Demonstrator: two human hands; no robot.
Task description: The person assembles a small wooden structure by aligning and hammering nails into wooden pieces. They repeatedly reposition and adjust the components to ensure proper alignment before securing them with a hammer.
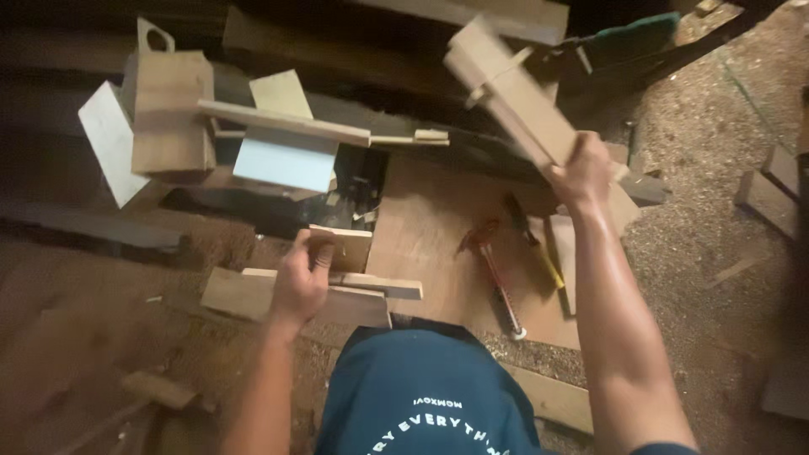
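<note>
Sawdust covers the workshop floor [716, 168], with a flat plywood sheet [438, 227] lying in the middle of it, seen from the head camera. On the plywood sheet rest a red-handled tool [493, 274] and, just beside it, a yellow-handled tool [539, 253]. Left of the plywood sheet, the left hand [303, 282] has its fingers curled closed around a small wooden block [341, 247], which sits above two stacked boards [337, 295]. Right of the plywood sheet and raised above it, the right hand [586, 173] is closed tight on the lower end of a long wooden piece [510, 93], which tilts up and to the left. Beyond the plywood sheet lies a dark pile of offcuts [253, 126].
</note>
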